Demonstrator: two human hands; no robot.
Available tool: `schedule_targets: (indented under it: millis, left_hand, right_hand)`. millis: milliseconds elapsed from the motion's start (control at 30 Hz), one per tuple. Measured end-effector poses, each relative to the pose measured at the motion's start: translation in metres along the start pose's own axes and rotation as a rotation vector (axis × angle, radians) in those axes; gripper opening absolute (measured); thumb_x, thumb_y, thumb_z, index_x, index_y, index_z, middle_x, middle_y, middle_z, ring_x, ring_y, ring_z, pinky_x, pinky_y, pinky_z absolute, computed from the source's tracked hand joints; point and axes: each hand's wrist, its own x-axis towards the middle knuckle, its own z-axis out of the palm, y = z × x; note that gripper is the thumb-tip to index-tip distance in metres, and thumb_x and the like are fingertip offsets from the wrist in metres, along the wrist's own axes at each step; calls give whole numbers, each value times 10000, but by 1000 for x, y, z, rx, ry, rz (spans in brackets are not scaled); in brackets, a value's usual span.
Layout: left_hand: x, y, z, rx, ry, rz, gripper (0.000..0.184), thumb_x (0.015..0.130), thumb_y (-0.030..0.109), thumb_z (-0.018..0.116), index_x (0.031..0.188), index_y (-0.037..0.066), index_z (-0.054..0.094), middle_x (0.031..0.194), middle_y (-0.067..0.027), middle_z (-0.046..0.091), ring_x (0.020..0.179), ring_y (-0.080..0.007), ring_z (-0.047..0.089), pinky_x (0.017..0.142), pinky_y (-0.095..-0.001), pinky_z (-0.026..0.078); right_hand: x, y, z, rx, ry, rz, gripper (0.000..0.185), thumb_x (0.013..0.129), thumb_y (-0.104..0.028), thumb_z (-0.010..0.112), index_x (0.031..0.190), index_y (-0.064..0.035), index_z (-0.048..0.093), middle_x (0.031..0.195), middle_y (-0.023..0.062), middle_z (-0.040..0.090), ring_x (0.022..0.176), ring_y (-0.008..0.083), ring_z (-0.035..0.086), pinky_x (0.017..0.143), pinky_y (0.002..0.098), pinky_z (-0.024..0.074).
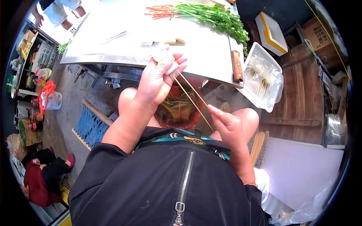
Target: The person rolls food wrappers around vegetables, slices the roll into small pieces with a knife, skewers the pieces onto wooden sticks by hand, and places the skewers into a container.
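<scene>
the step in hand looks like skewering: the left hand (156, 81) grips pale pieces (172, 68) by the table's (120, 51) near edge, the right hand (230, 126) pinches a thin stick (192, 87), and any further push calls for straight alignment.

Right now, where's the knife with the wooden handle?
In the head view, the wooden-handled knife lies at the metal table's right end, beside the white tray and just below the leafy greens.
</scene>
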Motion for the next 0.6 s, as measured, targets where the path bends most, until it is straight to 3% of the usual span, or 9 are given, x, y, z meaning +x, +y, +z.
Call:
schedule_targets:
  millis: [133, 333, 433, 533, 600]
  left_hand:
    - [-5, -11, 10, 33, 6, 12, 395, 1000, 20, 477, 1380, 30, 367, 1249, -214, 547, 1188, -333, 576, 1031, -440, 514]
    - [-13, -19, 15, -2, -105, -14, 420, 998, 17, 488, 1392, 77, 353, 1233, -194, 568, 1144, -299, 608, 998, -417, 534]
    - [-13, -14, 20, 140, -106, 40, 389, 1022, 95, 471, 1395, 48, 371, 1269, -213, 554, 1189, -318, 582, 1031, -447, 502]
    - [-4, 2, 18, -54, -154, 19, 415, 1039, 291, 462, 1358, 29, 417, 1269, -187, 562, 1195, -309, 575, 1018, -469, 495]
    - [-2, 1, 17, -77, -138, 25, 377, 1032, 262, 485, 1323, 25, 445, 1213, -184, 588, 1128, -300, 609, 974, -454, 525]
  right_hand:
    - [-7, -8, 4, -11, -4, -9, 324, 885, 28, 634, 1204, -17, 668, 919, 142, 716, 778, 152, 687, 718, 255, 530]
    - [-6, -4, 11, -27, 52, -82, 345, 876, 47, 633, 1210, -31, 665, 778, 124, 650, 657, 160, 628, 629, 262, 502]
    - [-5, 1, 14, -20, 91, -145, 355, 875, 49, 631, 1218, -37, 661, 742, 107, 624, 628, 164, 606, 605, 257, 486]
    - [-6, -9, 13, 5, 76, -102, 351, 878, 42, 626, 1218, -37, 659, 726, 101, 603, 618, 166, 591, 594, 259, 480]
    - [-7, -9, 14, 0, 62, -91, 352, 877, 42, 627, 1219, -37, 659, 724, 104, 599, 619, 164, 591, 594, 258, 479]
